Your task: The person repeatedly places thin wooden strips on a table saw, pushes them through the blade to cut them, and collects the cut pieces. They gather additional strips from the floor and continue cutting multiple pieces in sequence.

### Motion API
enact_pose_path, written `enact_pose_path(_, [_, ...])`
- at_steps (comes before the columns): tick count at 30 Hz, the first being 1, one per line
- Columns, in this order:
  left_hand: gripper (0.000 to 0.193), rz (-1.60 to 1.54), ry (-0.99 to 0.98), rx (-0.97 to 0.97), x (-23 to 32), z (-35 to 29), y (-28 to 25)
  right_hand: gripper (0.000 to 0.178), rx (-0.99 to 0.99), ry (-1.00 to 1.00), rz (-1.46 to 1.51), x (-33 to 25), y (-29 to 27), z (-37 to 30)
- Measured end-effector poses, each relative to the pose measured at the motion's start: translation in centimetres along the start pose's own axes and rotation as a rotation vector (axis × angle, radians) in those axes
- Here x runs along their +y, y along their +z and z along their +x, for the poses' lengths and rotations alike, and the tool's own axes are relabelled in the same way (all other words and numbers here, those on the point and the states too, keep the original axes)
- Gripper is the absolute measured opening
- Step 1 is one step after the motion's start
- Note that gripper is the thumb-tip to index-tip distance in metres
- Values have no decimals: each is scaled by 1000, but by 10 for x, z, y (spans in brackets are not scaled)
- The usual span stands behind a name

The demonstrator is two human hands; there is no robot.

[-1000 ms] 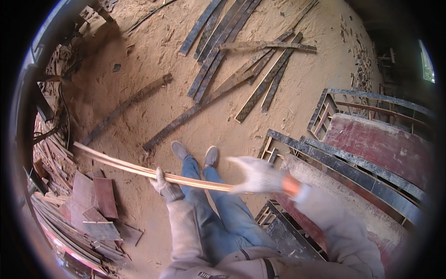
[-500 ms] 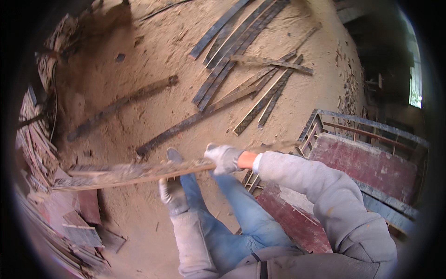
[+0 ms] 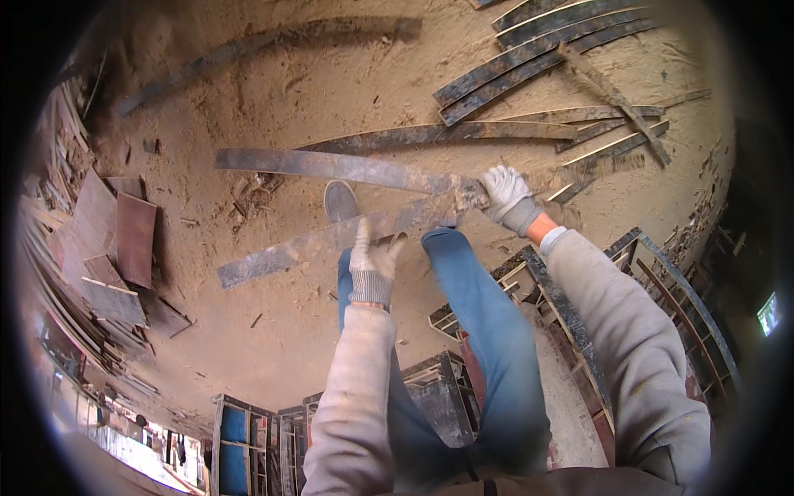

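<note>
Two long, dirt-covered wooden strips spread apart like a V in front of me, meeting at the right. My right hand (image 3: pixel 508 198), in a pale work glove, is closed around their meeting ends; its grip partly hides them. The upper strip (image 3: pixel 331 165) reaches left above my shoe. The lower strip (image 3: pixel 269 260) slants down to the left. My gloved left hand (image 3: pixel 374 263) holds the lower strip near its middle, thumb laid over its face, other fingers partly hidden beneath it.
Dark-faced wooden strips (image 3: pixel 538 70) lie piled on the dusty floor at the far right. A single long strip (image 3: pixel 273 40) lies far left. Reddish panel offcuts (image 3: pixel 136 240) are heaped at left. Wooden frames (image 3: pixel 571 331) stand close by my right leg.
The strips, held together before, now fan apart. Both hands have moved right and farther from me. The view has turned, so the floor pile sits farther right.
</note>
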State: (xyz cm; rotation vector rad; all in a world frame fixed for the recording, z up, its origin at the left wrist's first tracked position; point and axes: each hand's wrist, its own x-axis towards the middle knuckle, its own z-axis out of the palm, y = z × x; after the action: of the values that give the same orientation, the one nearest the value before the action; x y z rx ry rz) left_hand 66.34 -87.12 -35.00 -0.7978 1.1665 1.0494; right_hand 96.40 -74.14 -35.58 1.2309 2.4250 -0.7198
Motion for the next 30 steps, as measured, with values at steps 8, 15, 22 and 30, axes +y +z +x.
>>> enact_pose_path(8, [99, -21, 6, 159, 31, 134, 9, 24, -7, 8, -176, 74, 100, 105])
enact_pose_path(15, [101, 93, 40, 62, 27, 140, 10, 21, 196, 122, -417, 92, 132, 129])
enact_pose_path(22, [104, 101, 114, 133, 13, 102, 11, 26, -412, 77, -46, 69, 15, 126])
enact_pose_path(30, [111, -314, 161, -298, -20, -20, 36, 70, -1003, 393, 717, -13, -156, -8])
